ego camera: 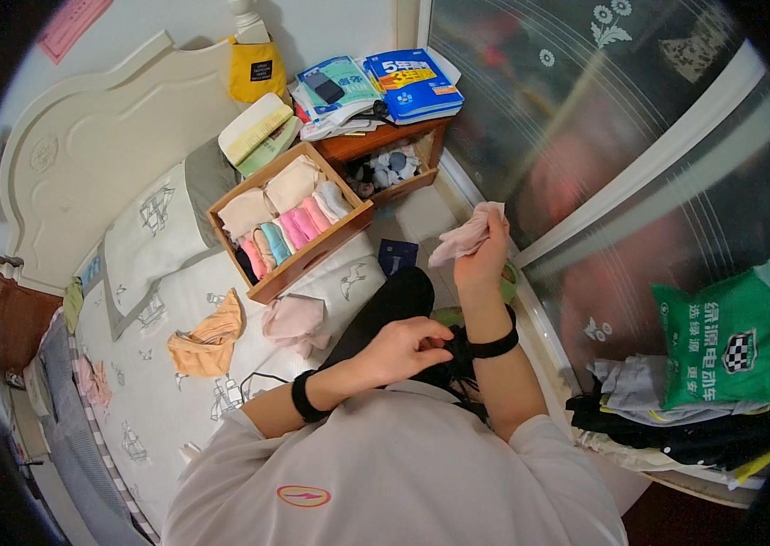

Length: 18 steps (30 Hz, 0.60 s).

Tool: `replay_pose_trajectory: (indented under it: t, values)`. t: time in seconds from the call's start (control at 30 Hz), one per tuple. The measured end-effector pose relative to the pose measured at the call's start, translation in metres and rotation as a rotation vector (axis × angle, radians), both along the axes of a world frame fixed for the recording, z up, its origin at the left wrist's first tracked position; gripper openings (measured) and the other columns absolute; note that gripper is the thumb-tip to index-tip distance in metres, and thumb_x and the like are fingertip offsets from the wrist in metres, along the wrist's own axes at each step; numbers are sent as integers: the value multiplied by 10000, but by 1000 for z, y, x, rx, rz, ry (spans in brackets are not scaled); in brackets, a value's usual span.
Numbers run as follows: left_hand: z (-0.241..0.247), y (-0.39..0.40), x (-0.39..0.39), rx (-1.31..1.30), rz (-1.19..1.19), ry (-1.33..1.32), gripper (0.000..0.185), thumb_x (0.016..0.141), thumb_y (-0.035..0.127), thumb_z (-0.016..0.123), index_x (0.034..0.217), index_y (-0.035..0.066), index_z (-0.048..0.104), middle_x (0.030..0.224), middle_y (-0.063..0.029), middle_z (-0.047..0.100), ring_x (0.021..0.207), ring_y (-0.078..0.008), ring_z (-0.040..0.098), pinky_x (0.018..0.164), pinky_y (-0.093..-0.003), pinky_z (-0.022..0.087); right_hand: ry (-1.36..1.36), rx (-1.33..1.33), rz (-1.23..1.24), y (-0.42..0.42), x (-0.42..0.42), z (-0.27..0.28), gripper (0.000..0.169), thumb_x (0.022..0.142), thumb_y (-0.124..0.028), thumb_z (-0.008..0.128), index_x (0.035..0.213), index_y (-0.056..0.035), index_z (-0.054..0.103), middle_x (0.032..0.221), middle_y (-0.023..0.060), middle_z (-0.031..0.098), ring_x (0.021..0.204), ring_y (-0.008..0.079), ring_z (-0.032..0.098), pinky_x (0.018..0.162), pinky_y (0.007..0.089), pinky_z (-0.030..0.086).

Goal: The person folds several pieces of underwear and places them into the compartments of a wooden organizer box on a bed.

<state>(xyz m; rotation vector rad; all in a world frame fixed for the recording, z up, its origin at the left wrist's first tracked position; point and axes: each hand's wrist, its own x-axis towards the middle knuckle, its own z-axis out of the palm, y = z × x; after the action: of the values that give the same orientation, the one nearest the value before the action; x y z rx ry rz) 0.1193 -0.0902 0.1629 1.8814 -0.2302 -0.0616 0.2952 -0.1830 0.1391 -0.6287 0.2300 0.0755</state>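
Observation:
My right hand [484,256] is raised at the right of centre, gripping a pale pink cloth garment [463,237]. My left hand [408,349] is held in front of my body with bent fingers and nothing visible in it. On the bed, a wooden drawer [313,263] holds rolled and folded clothes in pink, blue, peach, black and cream. Just below the drawer lies a crumpled light pink garment [295,322]. To its left, a pair of orange underpants [207,339] is spread on the sheet.
A wooden nightstand [436,147] with its lower drawer pulled out carries books [415,85] and a phone [325,87]. A dark blue packet [397,256] lies beyond my knee. Frosted glass doors [603,164] stand at the right, near a green bag [719,341] on piled clothes. A pillow [159,225] rests by the headboard.

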Motion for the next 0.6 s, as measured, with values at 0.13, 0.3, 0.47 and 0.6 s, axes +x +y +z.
replay_pose_trajectory:
  t: [0.13,0.3,0.47,0.6]
  values:
    - [-3,-21,8,-28,97,198,249,770,129,732,943,4,604,818,-119,630,733,-173,634,669,-286,505,-95,-134,-210,10,-1,11,140,923,-219,567,983,-94,553,939,-10,549,887,123,523,772,286,442]
    - [-23,-34,15,-612,93,614,216,813,91,701,949,32,543,783,-29,604,689,-102,584,608,-229,477,-209,-289,-330,4,7,11,119,928,-199,567,982,-96,544,931,-2,564,848,94,512,773,243,427]
    - [-14,-32,26,-664,101,755,202,794,54,676,913,56,513,759,-20,581,635,-96,559,550,-216,450,-247,-717,-220,1,-8,6,102,914,-176,579,966,-90,559,822,10,572,745,117,540,692,251,446]
    - [6,-32,27,-520,60,737,166,800,39,646,890,80,512,749,0,559,618,-83,536,538,-211,442,-655,-1253,-163,6,-23,-4,95,872,-118,613,950,-68,590,746,64,597,647,201,584,605,294,470]
